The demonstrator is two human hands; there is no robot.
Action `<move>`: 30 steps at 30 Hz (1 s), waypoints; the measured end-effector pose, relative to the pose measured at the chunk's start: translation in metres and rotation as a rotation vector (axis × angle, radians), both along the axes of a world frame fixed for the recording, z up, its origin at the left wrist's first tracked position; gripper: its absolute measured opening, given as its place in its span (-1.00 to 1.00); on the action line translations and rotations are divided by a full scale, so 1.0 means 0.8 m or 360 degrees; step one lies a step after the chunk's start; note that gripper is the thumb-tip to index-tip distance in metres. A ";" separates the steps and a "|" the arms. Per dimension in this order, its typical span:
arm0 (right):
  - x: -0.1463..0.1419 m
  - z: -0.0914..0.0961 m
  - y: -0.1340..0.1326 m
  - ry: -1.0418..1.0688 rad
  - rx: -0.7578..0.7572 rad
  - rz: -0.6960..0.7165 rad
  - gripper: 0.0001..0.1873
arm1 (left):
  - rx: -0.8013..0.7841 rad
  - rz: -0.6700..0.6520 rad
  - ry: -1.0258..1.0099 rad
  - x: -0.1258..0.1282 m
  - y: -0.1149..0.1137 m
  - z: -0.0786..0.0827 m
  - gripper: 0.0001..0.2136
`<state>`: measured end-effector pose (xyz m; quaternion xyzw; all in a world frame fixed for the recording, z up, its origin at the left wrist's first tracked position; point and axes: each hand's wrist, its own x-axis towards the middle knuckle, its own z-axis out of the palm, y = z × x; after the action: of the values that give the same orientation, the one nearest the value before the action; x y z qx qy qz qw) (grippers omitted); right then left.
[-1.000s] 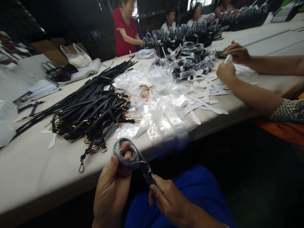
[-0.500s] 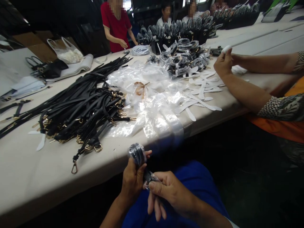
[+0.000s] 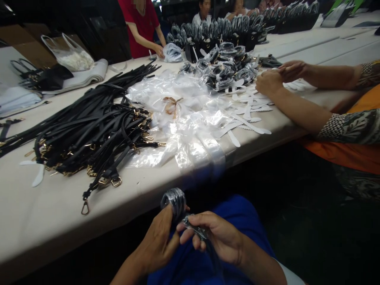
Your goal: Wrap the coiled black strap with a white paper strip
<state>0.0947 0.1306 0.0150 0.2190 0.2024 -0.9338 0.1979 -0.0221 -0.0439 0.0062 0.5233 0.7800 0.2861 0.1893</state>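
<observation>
Over my lap, my left hand (image 3: 162, 235) grips a coiled black strap (image 3: 174, 201) wrapped in clear plastic; the coil stands up above the fingers. Close beside it, my right hand (image 3: 212, 233) pinches the plastic-wrapped free length of the same strap (image 3: 196, 228) between thumb and fingers, and its tail hangs below the palm. On the table edge ahead lie flat clear plastic bags (image 3: 181, 118), the stack held by a brown tie (image 3: 172, 106). To their left is a heap of black straps (image 3: 86, 138) with gold-coloured clips.
The table (image 3: 130, 198) runs across in front of me. Wrapped strap coils (image 3: 222, 67) and white strips (image 3: 246, 114) lie beyond the bags, with black handbags (image 3: 213, 39) behind. A co-worker's hands (image 3: 276, 77) work at the right; a person in red (image 3: 142, 31) stands across.
My right hand has turned and moved up the strap, and my left hand has turned around the coil. The co-worker's hands have lowered toward the table; the view has shifted slightly.
</observation>
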 end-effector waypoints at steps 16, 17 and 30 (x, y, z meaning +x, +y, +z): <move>0.021 -0.018 0.015 0.0358 -0.0434 0.0214 -0.13 | -0.0033 -0.0079 -0.0148 0.001 -0.029 0.004 -0.74; 0.022 -0.015 0.014 0.0400 -0.0427 0.0166 -0.13 | -0.0041 -0.0045 -0.0284 0.003 -0.026 0.007 -0.74; 0.028 0.020 0.034 0.0975 0.0855 -0.0377 -0.63 | -0.0660 0.0178 -0.1233 0.018 -0.074 0.029 -0.43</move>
<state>0.1168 0.1578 0.0313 -0.0030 0.4616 -0.8860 -0.0442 -0.0079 -0.1032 0.0292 0.2855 0.7196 0.3082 0.5529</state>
